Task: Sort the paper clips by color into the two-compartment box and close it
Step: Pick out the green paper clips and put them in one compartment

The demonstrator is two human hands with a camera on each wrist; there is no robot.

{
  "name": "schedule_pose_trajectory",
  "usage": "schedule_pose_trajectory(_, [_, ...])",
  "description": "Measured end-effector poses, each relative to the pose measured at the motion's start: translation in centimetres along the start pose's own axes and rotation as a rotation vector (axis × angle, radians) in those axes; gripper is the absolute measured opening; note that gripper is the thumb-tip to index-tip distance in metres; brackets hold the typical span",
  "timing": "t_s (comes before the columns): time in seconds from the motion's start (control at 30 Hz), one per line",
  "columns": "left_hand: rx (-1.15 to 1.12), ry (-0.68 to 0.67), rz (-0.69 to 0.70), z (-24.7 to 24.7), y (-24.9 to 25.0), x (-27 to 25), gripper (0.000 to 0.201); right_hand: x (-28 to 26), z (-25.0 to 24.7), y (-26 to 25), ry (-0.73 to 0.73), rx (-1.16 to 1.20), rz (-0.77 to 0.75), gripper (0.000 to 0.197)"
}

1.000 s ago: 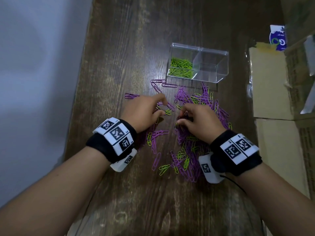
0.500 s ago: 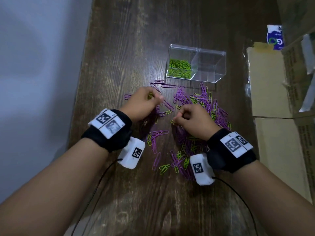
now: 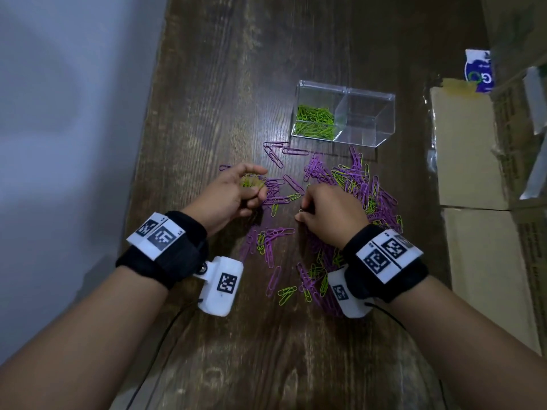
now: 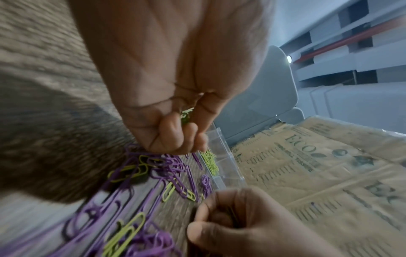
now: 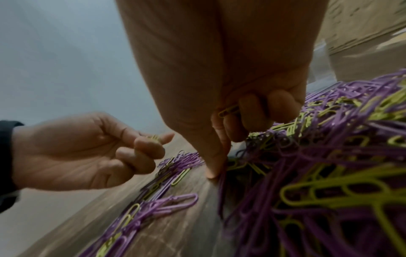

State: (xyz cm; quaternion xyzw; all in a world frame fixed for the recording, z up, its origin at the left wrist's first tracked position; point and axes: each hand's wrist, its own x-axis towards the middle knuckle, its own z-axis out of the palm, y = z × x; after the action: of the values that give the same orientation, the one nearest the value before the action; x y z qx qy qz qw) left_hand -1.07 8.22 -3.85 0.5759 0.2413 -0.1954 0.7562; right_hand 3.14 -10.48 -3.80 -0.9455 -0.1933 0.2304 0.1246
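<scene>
A clear two-compartment box (image 3: 368,118) stands open on the wooden table; its left compartment holds green clips (image 3: 315,119), its right one is empty. A mixed spread of purple and green paper clips (image 3: 358,187) lies in front of it. My left hand (image 3: 236,192) is turned palm-up just left of the spread, fingers curled round a bunch of green clips (image 3: 251,182). My right hand (image 3: 328,210) rests low on the pile, its curled fingers holding green clips (image 5: 228,110) while one finger touches the table by the clips. In the left wrist view the left hand (image 4: 182,132) pinches green clips (image 4: 185,115).
Cardboard boxes (image 3: 470,161) stand along the table's right edge, with a blue-and-white packet (image 3: 478,71) behind them. A pale wall (image 3: 74,143) runs along the left edge. Bare wood (image 3: 251,69) lies beyond the box and near me.
My left hand has lifted off the clips and rolled palm-up with green clips in it, shifting slightly left. My right hand has stayed on the pile, picking.
</scene>
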Motion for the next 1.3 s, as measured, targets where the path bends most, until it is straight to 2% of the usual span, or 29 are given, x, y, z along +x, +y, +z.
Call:
schedule_pose_trajectory(0.1, [0.112, 0.035, -0.052, 0.5, -0.1, -0.5, 0.031, 0.4, 0.3, -0.1, -0.068, -0.007, 0.003, 0.009])
schedule_pose_trajectory(0.17, [0.282, 0.087, -0.023, 1.2, -0.7, -0.9, 0.025, 0.6, 0.5, 0.3, -0.076, 0.076, -0.012, 0.01])
schedule_pose_trajectory(0.27, [0.841, 0.173, 0.141, 1.9, -2.2, -1.0, 0.023, 0.6, -0.1, 1.0, 0.038, 0.54, -0.04, 0.014])
schedule_pose_trajectory(0.33, [1.145, 0.307, 0.215, 2.4, -2.7, -1.0, 0.029, 0.6, -0.8, 1.6, 0.118, 0.789, -0.035, 0.022])
schedule_pose_trajectory(0.43, [1.207, 0.383, 0.252, 3.2, -2.7, -0.6, 0.032, 0.8, -1.5, 2.4, 0.111, 1.054, 0.012, 0.026])
schedule_pose_trajectory(0.5, [1.224, 0.393, 0.23, 3.4, -2.8, -0.3, 0.034, 0.9, -1.9, 2.6, 0.084, 1.131, 0.053, 0.026])
schedule_pose_trajectory(0.6, [1.224, 0.404, 0.199, 3.5, -2.6, -0.2, 0.037, 1.2, -2.4, 2.1, 0.058, 1.03, 0.054, 0.021])
schedule_pose_trajectory(0.77, [1.242, 0.405, 0.216, 3.7, -2.3, -0.5, 0.032, 2.2, -1.8, 1.1, 0.028, 0.414, -0.125, 0.002])
schedule_pose_trajectory(0.83, [1.23, 0.402, 0.211, 3.7, -2.2, -0.6, 0.03, 2.4, -1.2, 0.5, 0.018, 0.166, -0.171, 0.005])
schedule_pose_trajectory(0.9, [1.198, 0.399, 0.198, 3.6, -2.1, -0.5, 0.027, 2.7, -0.8, 0.0, 0.002, 0.046, -0.17, 0.01])
schedule_pose_trajectory(1.07, [1.15, 0.352, 0.172, 3.5, -2.2, -0.2, 0.015, 3.2, -0.4, -0.8, -0.034, -0.051, -0.109, 0.009])
schedule_pose_trajectory(1.2, [1.23, 0.254, 0.186, 3.3, -2.2, -0.2, 0.014, 2.8, -0.2, -0.9, -0.087, -0.131, -0.206, 0.013])
schedule_pose_trajectory(1.23, [1.213, 0.226, 0.182, 3.1, -2.1, -0.2, 0.013, 2.6, -0.2, -0.8, -0.098, -0.092, -0.228, 0.013])
schedule_pose_trajectory(1.3, [0.997, 0.173, 0.149, 2.5, -1.8, 0.0, 0.012, 2.3, -0.2, -0.4, -0.097, 0.147, -0.26, 0.014])
